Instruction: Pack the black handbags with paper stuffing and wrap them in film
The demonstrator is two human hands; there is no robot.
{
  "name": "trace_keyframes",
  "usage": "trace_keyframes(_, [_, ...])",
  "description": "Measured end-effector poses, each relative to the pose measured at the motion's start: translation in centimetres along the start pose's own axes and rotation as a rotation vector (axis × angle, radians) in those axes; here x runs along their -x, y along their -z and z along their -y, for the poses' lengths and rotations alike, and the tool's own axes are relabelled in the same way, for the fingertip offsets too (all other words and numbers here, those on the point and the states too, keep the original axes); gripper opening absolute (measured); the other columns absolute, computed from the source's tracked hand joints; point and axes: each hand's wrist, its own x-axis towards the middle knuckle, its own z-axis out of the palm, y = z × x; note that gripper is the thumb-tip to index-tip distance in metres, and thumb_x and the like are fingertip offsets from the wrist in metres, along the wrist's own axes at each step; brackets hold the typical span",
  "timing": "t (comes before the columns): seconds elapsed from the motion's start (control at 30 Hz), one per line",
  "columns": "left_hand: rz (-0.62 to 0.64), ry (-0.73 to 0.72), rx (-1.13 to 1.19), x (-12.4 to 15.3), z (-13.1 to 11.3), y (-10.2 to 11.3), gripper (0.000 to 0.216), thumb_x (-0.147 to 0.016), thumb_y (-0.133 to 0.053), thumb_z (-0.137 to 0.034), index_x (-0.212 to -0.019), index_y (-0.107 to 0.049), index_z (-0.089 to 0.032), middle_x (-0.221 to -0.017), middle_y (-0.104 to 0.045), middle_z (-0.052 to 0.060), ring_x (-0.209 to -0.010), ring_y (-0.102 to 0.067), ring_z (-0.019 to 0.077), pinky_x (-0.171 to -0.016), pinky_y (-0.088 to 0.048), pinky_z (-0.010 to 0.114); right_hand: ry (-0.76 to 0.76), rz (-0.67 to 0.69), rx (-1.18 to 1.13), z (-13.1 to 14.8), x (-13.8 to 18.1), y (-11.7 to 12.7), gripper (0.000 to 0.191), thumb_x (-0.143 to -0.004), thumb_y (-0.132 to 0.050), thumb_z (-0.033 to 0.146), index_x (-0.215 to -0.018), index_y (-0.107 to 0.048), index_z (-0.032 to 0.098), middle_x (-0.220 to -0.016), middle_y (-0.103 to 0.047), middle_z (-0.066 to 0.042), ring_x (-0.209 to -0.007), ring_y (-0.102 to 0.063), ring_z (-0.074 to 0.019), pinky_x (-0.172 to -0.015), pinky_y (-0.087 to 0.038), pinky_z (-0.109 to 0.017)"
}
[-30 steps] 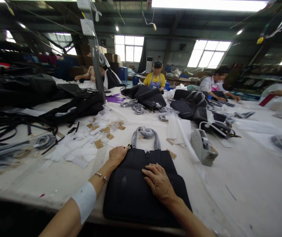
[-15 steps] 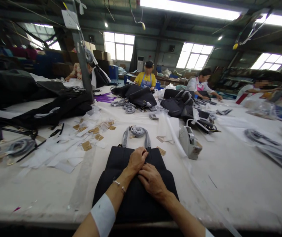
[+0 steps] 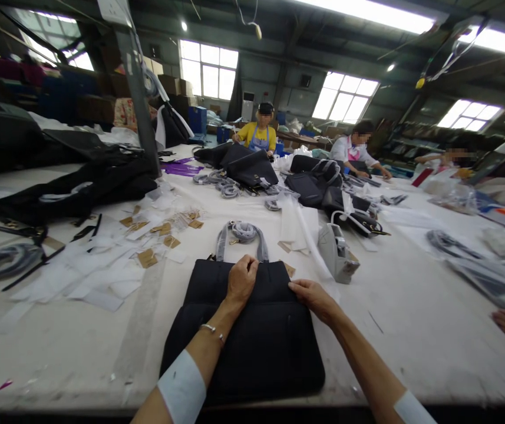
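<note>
Black bag (image 3: pixel 252 347), flat on the white table (image 3: pixel 411 335) at lower centre of frame. The left hand (image 3: pixel 241 278) is clenched on its top edge below the grey handles (image 3: pixel 243 233); the right hand (image 3: pixel 313 294) pinches its upper right corner.

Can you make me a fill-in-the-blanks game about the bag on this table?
The bag under both hands is ____ in colour.
The left hand sits on the bag's top edge, just below its grey ____.
The right hand touches the bag's top ____ corner.
Missing words: black, handles, right.
</note>
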Motion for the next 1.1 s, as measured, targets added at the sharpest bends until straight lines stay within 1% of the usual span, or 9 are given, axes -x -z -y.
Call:
trace_keyframes(0.2, [-0.062,0.031,0.026,-0.1,0.2,-0.3,0.02,-0.09,-0.044,-0.033,-0.08,-0.057,-0.021,-0.078,-0.065,0.001,-0.073,-0.061,0.016,-0.071,-0.04,0.026,-0.107,0.353,-0.323,1.4,-0.6,-1.0,0.04,-0.073,-0.075,0.037,-0.102,-0.065,0.012,-0.093,-0.072,-0.009,-0.087,-0.067,-0.0204,-0.09,-0.048,-0.035])
trace_keyframes(0.4, [-0.177,0.097,0.018,-0.7,0.4,0.2,0.017,-0.091,-0.042,-0.028,-0.092,-0.057,-0.019,-0.089,-0.066,0.005,-0.085,-0.061,0.018,-0.078,-0.042,0.028,-0.15,0.394,-0.275,0.7,-1.9,-0.9,0.038,-0.075,-0.071,0.037,-0.103,-0.064,0.012,-0.095,-0.072,-0.01,-0.092,-0.068,-0.0217,-0.097,-0.045,-0.038])
trace_keyframes(0.47, [-0.171,0.099,-0.135,-0.8,0.6,0.5,0.017,-0.091,-0.043,-0.024,-0.097,-0.057,-0.018,-0.096,-0.066,0.007,-0.093,-0.059,0.0206,-0.084,-0.04,0.031,-0.131,0.364,-0.131,0.9,-2.3,-1.1,0.036,-0.078,-0.067,0.04,-0.1,-0.065,0.012,-0.094,-0.072,-0.01,-0.093,-0.068,-0.0229,-0.095,-0.047,-0.039])
trace_keyframes(0.57, [-0.017,-0.002,-0.444,-0.4,0.7,0.7,0.016,-0.089,-0.048,-0.023,-0.098,-0.06,-0.017,-0.098,-0.065,0.01,-0.098,-0.056,0.025,-0.092,-0.035,0.038,-0.057,0.235,0.237,1.3,-3.0,-1.6,0.032,-0.081,-0.059,0.042,-0.096,-0.066,0.014,-0.092,-0.072,-0.009,-0.092,-0.067,-0.0246,-0.088,-0.051,-0.04])
trace_keyframes(0.67, [0.084,-0.089,-0.628,0.0,0.8,0.5,0.016,-0.089,-0.051,-0.024,-0.099,-0.061,-0.017,-0.099,-0.063,0.01,-0.099,-0.054,0.0259,-0.094,-0.032,0.041,-0.018,0.109,0.463,1.5,-4.1,-1.3,0.027,-0.074,-0.068,0.039,-0.089,-0.067,0.017,-0.088,-0.072,-0.007,-0.088,-0.067,-0.0254,-0.082,-0.052,-0.038])
trace_keyframes(0.73, [0.098,-0.098,-0.669,0.1,0.9,0.3,0.017,-0.089,-0.051,-0.023,-0.102,-0.061,-0.018,-0.101,-0.062,0.009,-0.099,-0.053,0.0254,-0.093,-0.032,0.04,-0.029,0.049,0.56,1.7,-4.9,-0.4,0.027,-0.071,-0.071,0.041,-0.084,-0.067,0.017,-0.079,-0.071,-0.006,-0.078,-0.067,-0.0245,-0.074,-0.053,-0.036])
trace_keyframes(0.83, [0.111,-0.098,-0.666,0.0,1.1,0.3,0.017,-0.089,-0.052,-0.025,-0.102,-0.062,-0.021,-0.1,-0.061,0.008,-0.098,-0.053,0.0248,-0.09,-0.033,0.039,-0.028,-0.07,0.723,2.2,-6.1,1.2,0.033,-0.083,-0.056,0.048,-0.081,-0.066,0.016,-0.07,-0.068,-0.007,-0.065,-0.066,-0.0219,-0.063,-0.051,-0.033])
trace_keyframes(1.0, [0.114,-0.139,-0.623,0.0,1.4,0.2,0.019,-0.09,-0.049,-0.024,-0.102,-0.064,-0.024,-0.098,-0.061,0.007,-0.096,-0.053,0.0239,-0.088,-0.034,0.039,0.175,-0.201,0.938,2.8,-7.3,1.8,0.026,-0.079,-0.063,0.032,-0.099,-0.065,0.016,-0.103,-0.067,-0.011,-0.096,-0.061,-0.0228,-0.084,-0.044,-0.029])
trace_keyframes(1.1, [0.119,-0.189,-0.568,0.0,1.5,-0.1,0.02,-0.088,-0.055,-0.029,-0.106,-0.062,-0.022,-0.101,-0.062,0.006,-0.099,-0.052,0.024,-0.094,-0.032,0.04,0.231,-0.17,1.03,3.0,-7.8,1.1,0.024,-0.079,-0.061,0.024,-0.101,-0.066,0.016,-0.099,-0.067,-0.01,-0.093,-0.061,-0.0214,-0.084,-0.041,-0.028])
